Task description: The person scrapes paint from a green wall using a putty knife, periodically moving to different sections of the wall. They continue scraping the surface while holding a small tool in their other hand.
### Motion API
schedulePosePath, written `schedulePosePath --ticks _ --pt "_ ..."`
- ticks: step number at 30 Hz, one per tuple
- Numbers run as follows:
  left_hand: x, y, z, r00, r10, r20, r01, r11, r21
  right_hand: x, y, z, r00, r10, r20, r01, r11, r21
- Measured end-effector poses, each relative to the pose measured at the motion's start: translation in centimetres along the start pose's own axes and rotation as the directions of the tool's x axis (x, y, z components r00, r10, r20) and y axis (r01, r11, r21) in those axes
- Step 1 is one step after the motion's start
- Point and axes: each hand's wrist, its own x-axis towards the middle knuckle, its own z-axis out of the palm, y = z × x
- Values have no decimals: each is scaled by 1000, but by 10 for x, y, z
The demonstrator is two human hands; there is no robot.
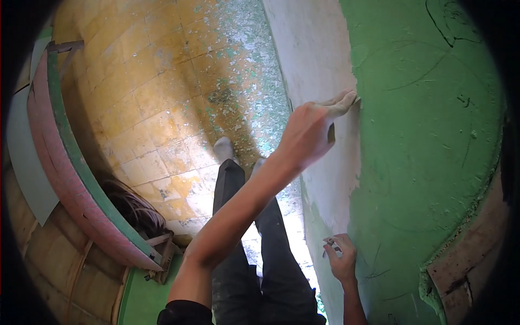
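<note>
My left hand point(314, 127) reaches across to the wall, its fingertips pressed at the border between bare white plaster point(317, 59) and green paint point(422, 124). The fingers are closed together. A thin dark edge shows by the fingertips, but what they grip is mostly hidden. Lower down, my right hand point(343, 257) is beside the wall with its fingers curled around a small greyish-white thing point(331, 245), too small to name. The paint's border is ragged along the stripped strip.
Green and white paint flakes point(238, 81) litter the yellow tiled floor point(151, 76) along the wall's foot. My feet point(223, 149) stand on the tiles. At left is a curved pink-and-green board point(70, 168), with dark bristly material point(130, 203) beside it. Broken wall edging point(460, 265) is at lower right.
</note>
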Motion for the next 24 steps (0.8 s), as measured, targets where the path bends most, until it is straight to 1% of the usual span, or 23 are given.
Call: schedulePosePath --ticks 2,3,6,7,10,12,13,15,16,17,18,20,22,23,24 --pt "-9 6 12 999 -27 -38 25 999 -34 -1 -5 3 1000 25 7 -25 1000 0" --pt "-13 15 16 998 -10 -69 10 1000 -1 1 -9 1 1000 31 -3 -31 1000 -1" --pt "-12 30 17 992 -57 -113 55 998 -21 0 -13 -4 1000 25 -10 -24 999 30" --pt "-10 25 18 990 -106 -96 100 993 -66 1 -14 -5 1000 17 -11 -17 1000 22" --pt "-1 21 0 998 -66 -3 66 998 23 4 -15 0 1000 7 -11 -7 1000 20" --pt "-7 23 2 992 -125 -22 125 992 -7 3 -15 5 1000 2 -2 -2 1000 12" --pt "-8 25 4 989 -147 -35 146 989 -27 5 -20 7 1000 -30 -4 30 999 12" --pt "-31 24 12 978 -192 -78 184 977 -105 13 -35 10 995 -99 -11 99 995 14" --pt "-43 31 11 972 -214 -95 199 969 -145 19 -40 10 998 -55 -7 55 994 91" --pt "-57 38 5 922 -386 31 382 896 -227 26 -46 11 1000 -13 -2 13 985 172" --pt "-69 46 -2 828 -538 156 560 785 -265 32 -52 14 999 31 12 -33 967 251" --pt "-98 50 -5 774 -621 122 608 676 -416 40 -66 23 990 113 86 -138 917 373" --pt "-113 53 -10 734 -664 142 641 608 -469 39 -91 35 966 194 172 -254 847 467" --pt "-119 57 -13 710 -687 155 657 567 -497 38 -79 52 997 24 77 -55 900 432" --pt "-122 63 -16 714 -684 150 656 577 -487 39 -81 66 989 -147 -22 145 917 373"
